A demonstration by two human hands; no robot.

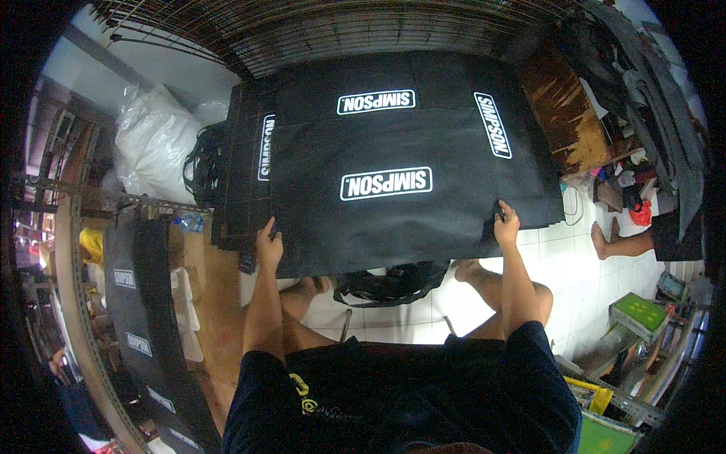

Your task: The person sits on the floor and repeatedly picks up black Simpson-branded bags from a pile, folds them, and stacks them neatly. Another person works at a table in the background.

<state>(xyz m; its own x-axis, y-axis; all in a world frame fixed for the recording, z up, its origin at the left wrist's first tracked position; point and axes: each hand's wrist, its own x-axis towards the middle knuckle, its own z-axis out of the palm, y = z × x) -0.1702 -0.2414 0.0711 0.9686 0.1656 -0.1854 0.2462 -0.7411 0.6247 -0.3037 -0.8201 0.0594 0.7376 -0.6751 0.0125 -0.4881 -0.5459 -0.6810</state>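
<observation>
**Both hands on the near edge of the black sheet**

I hold a large black fabric sheet (pixel 401 151) with white printed labels, spread flat in front of me on top of a stack of like sheets (pixel 242 174). My left hand (pixel 268 246) grips the near left corner, fingers curled and pinched on the edge. My right hand (pixel 507 223) pinches the near right corner the same way, thumb on top, fingers folded under the cloth. Both arms reach out straight from my dark short sleeves, well apart, one at each end of the near edge.

The sheet lies between my hands and a wire grid (pixel 325 30) at the far side. Under its near edge, just past my knees, a bundle of black straps (pixel 393 284) rests on the white tiled floor (pixel 575 257). To the left stands a white plastic sack (pixel 155 140), and nearer to me a second pile of black printed sheets (pixel 144 303) leans beside a metal rack. To the right is a worn wooden board (pixel 563 113), and another person's bare foot (pixel 601 240) rests on the tiles. A green box (pixel 639 314) sits at the lower right.
</observation>
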